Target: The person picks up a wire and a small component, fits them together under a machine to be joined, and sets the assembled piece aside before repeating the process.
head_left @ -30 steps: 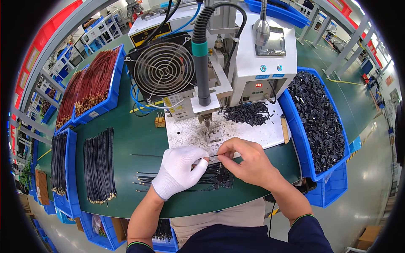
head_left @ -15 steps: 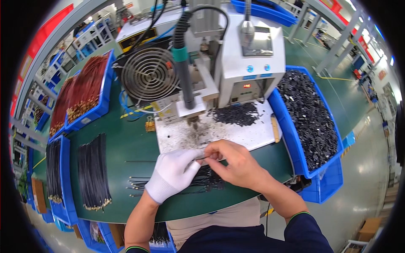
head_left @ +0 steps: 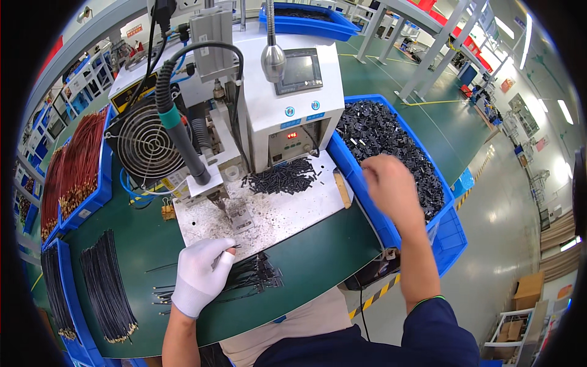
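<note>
My left hand [head_left: 199,275], in a white glove, is closed in a pinch on a thin black cable [head_left: 160,268]. One end of the cable shows just past the thumb, and its tail runs out to the left. Below that hand lies a loose bunch of black cables [head_left: 247,278] with brass-coloured tips at the left and black pieces at the right ends. My bare right hand [head_left: 391,189] hangs over the near-left part of a blue bin [head_left: 361,183] full of small black plastic parts [head_left: 391,137]. Its fingers are blurred and partly hidden, so any hold is unclear.
A benchtop machine [head_left: 293,92] with a nozzle stands over a stained white plate [head_left: 275,217]. Short black tubes [head_left: 281,178] are heaped on it. A round fan grille [head_left: 150,134], black cable bundles [head_left: 107,287] and a bin of red cables [head_left: 79,165] are to the left.
My right hand has left the cable end beside my left hand and moved right, over the bin of black parts. The left hand still holds the cable. The whole view has shifted rightward.
</note>
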Demonstrator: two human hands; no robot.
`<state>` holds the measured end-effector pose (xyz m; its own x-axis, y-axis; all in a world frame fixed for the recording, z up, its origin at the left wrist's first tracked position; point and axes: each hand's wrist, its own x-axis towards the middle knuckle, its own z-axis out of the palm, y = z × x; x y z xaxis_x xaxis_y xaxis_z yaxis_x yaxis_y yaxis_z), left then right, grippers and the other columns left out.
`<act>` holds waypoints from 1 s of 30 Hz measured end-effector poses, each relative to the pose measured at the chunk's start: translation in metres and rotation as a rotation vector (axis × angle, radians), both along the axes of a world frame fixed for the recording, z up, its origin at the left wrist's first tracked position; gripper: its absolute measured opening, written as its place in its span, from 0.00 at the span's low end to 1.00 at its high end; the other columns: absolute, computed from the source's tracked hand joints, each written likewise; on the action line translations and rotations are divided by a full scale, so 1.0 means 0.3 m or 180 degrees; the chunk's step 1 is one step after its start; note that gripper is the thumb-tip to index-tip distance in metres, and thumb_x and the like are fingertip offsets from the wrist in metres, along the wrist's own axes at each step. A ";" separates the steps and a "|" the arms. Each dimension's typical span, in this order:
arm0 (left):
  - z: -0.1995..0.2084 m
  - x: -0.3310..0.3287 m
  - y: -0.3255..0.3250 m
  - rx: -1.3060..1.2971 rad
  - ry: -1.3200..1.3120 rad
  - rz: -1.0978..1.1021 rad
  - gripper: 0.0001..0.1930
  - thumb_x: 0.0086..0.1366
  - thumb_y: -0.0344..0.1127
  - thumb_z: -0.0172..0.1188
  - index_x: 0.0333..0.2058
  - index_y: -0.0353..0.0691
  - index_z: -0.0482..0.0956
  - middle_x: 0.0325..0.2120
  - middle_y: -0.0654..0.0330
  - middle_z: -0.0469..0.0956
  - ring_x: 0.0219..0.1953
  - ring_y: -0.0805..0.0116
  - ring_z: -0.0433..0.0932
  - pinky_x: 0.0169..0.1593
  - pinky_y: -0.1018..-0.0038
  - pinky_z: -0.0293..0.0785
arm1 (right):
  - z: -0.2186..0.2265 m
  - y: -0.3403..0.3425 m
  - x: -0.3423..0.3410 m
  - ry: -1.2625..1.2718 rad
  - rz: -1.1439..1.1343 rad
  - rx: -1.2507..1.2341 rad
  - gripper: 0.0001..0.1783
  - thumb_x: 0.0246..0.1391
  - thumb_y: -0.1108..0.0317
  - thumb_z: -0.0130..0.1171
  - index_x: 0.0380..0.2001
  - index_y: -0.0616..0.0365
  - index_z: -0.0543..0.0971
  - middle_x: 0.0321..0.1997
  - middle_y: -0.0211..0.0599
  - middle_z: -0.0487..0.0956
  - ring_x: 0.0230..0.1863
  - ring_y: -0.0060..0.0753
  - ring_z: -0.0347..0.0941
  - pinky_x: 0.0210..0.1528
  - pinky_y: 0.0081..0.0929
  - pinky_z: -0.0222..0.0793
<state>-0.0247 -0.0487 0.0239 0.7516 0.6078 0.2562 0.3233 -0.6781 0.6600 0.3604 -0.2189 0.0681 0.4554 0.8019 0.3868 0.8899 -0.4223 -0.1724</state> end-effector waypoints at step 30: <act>-0.051 -0.011 0.038 0.0174 0.0029 0.0013 0.08 0.73 0.34 0.69 0.47 0.42 0.92 0.35 0.50 0.91 0.37 0.45 0.90 0.42 0.54 0.85 | -0.123 0.003 -0.367 0.1788 0.1835 -0.0135 0.11 0.63 0.72 0.74 0.47 0.62 0.88 0.42 0.47 0.87 0.48 0.53 0.86 0.51 0.45 0.83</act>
<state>-0.0280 -0.0372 0.0085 0.7516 0.5962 0.2824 0.3320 -0.7117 0.6190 0.2504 -0.2180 0.0311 0.0827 0.9789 0.1868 0.7548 0.0608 -0.6531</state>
